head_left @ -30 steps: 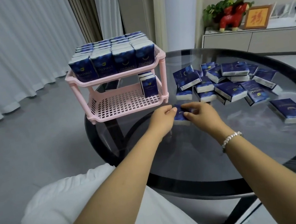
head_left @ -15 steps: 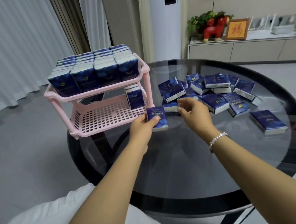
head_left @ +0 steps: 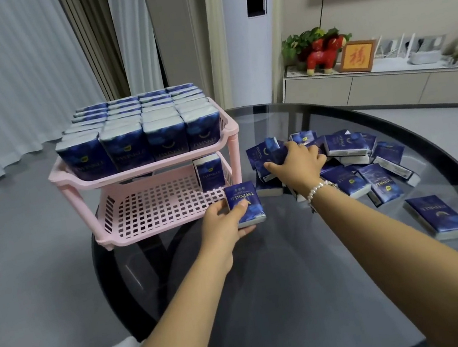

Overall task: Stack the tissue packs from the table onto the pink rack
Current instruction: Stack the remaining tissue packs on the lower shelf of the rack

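Observation:
A pink two-tier rack (head_left: pixel 143 172) stands at the left of the round glass table (head_left: pixel 272 301). Its top shelf is packed with several blue tissue packs (head_left: pixel 139 127); one pack (head_left: pixel 210 173) stands upright at the right end of the bottom shelf. My left hand (head_left: pixel 224 228) grips a blue tissue pack (head_left: pixel 245 205) just in front of the rack's bottom right corner. My right hand (head_left: pixel 298 162) reaches into the loose pile of packs (head_left: pixel 351 160) to the right of the rack, fingers curled over a pack (head_left: pixel 269 152) at the pile's left edge.
A single pack (head_left: pixel 438 216) lies apart near the table's right side. Behind the table are a low cabinet (head_left: pixel 388 88) with a red horse figure (head_left: pixel 322 53) and a framed picture (head_left: pixel 357 57), a tall white unit (head_left: pixel 253 34) and curtains (head_left: pixel 11 73).
My left hand has kept the pack it took over and holds it by the rack's bottom shelf. My right hand has left that pack and reached out to the pile.

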Motion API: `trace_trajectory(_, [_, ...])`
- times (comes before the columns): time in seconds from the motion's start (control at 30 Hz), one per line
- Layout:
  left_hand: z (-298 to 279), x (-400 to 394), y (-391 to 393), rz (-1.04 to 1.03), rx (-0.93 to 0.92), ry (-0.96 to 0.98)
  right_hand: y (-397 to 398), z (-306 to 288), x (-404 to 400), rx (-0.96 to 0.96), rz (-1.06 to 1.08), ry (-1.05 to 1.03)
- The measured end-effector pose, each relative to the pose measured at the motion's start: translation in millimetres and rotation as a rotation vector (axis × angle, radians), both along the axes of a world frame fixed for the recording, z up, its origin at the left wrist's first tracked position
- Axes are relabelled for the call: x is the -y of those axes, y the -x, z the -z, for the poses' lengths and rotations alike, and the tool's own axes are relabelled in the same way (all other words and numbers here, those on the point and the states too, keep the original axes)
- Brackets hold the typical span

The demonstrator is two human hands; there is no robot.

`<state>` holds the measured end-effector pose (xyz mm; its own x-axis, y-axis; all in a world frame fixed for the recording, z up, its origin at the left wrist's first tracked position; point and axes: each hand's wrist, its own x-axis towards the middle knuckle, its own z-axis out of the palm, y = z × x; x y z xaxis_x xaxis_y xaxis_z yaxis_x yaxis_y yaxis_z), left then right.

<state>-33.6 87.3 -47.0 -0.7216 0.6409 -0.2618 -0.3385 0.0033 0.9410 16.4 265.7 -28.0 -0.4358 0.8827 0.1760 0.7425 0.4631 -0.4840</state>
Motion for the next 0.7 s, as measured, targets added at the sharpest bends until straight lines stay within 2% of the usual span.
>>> trace_trajectory(0.1, [0,1,1,0.014,0.019,-0.024,-6,-7,2,-0.115,-0.054,0.042])
trace_trajectory(0.27, [-3,2,0,0.028,0.053,-0.059,-36,-16,29,-0.663,-0.074,0.368])
trace_trajectory(0.43, [-1,-1,-5,-0.028,0.161,-0.074,-62,-7,64,-0.806,0.001,0.56])
trace_trajectory(0.57, [1,3,-3,-0.073,0.159,-0.032,-71,-1,89,-0.943,0.006,0.749])
trace_trajectory(0.7, [-3,7,-1,-0.12,0.194,-0.136,-74,0,110,-1.064,-0.045,0.927])
